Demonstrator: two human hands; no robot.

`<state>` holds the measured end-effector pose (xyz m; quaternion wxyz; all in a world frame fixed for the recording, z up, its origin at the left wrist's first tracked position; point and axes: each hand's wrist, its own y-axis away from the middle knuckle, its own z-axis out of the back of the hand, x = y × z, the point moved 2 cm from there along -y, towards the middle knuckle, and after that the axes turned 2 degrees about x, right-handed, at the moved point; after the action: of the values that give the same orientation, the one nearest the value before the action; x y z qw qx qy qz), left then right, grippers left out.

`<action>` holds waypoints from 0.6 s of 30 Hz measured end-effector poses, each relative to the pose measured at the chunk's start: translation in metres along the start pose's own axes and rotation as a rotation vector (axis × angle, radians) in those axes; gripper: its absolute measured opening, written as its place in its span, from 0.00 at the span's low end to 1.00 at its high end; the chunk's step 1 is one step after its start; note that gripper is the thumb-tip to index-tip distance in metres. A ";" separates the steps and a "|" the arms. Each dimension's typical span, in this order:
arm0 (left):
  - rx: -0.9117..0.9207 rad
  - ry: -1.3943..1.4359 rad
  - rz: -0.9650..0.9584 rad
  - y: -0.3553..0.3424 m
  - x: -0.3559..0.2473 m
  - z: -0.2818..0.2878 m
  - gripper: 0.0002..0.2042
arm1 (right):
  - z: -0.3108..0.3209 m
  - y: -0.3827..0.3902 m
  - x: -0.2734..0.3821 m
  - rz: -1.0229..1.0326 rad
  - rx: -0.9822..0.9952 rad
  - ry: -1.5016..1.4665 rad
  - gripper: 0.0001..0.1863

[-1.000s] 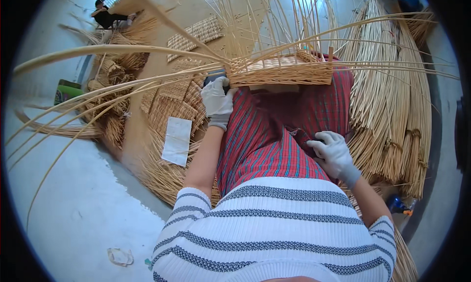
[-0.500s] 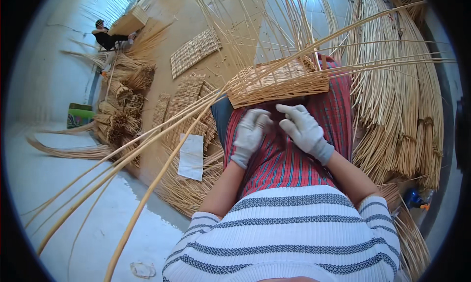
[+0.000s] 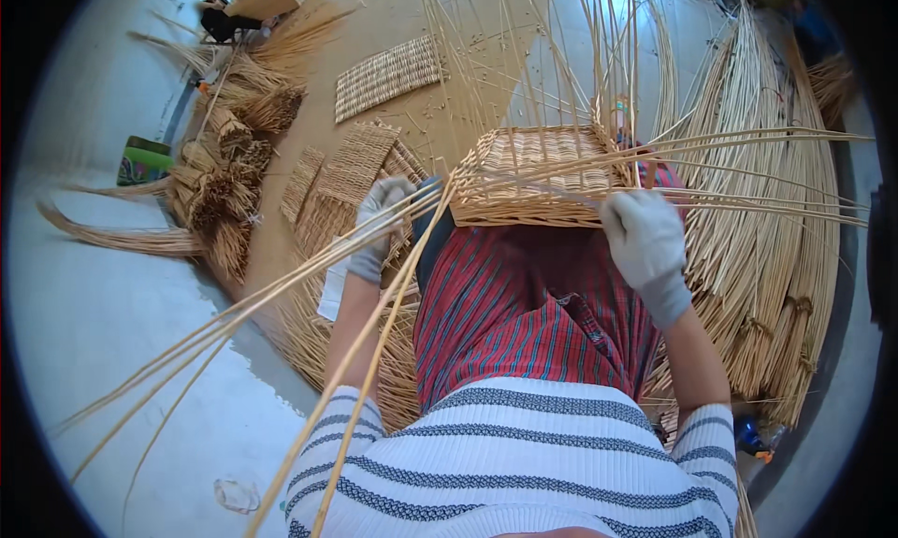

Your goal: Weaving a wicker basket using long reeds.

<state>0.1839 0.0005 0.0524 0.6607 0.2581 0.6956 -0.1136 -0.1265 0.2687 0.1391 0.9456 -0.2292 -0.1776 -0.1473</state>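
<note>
A shallow rectangular wicker basket, with long uncut canes standing out from its sides, sits across my lap. My left hand, in a white glove, is closed around the bundle of canes sticking out to the left of the basket. Gloved as well, my right hand has its fingers curled over the basket's front right corner; the fingertips are partly hidden. A thin greyish strip runs across the basket, its right end close to my right hand; its kind is unclear.
Large bundles of pale canes lie on the right. Woven panels and more cane bundles are on the floor to the left. At the far left a person sits beside a woven piece. Long canes cross in front of my left arm.
Both hands have moved apart from above my lap, the left to the canes, the right to the basket's right corner. The view has shifted, and the basket shows its inside more.
</note>
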 end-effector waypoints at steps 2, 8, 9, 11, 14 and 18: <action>0.131 0.122 -0.072 -0.025 -0.011 -0.002 0.17 | 0.003 -0.031 0.017 0.119 -0.129 0.099 0.08; 0.338 -0.102 0.036 -0.055 -0.025 -0.034 0.14 | -0.038 -0.097 0.031 0.112 0.187 0.475 0.10; 0.326 -0.115 0.058 -0.055 -0.025 -0.036 0.11 | -0.039 -0.105 0.025 0.105 0.263 0.516 0.11; 0.261 -0.145 -0.018 -0.054 -0.023 -0.038 0.10 | -0.027 -0.119 0.006 0.071 0.385 0.453 0.15; 0.210 -0.108 0.052 -0.053 -0.015 -0.036 0.09 | 0.017 -0.134 -0.038 0.087 0.392 0.272 0.15; 0.204 -0.139 0.021 -0.057 -0.012 -0.033 0.09 | 0.043 -0.101 -0.108 -0.255 0.571 0.095 0.17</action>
<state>0.1267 -0.0335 0.0566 0.6789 0.3228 0.6302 -0.1943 -0.2711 0.2248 0.1696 0.9529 0.0770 -0.1948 -0.2194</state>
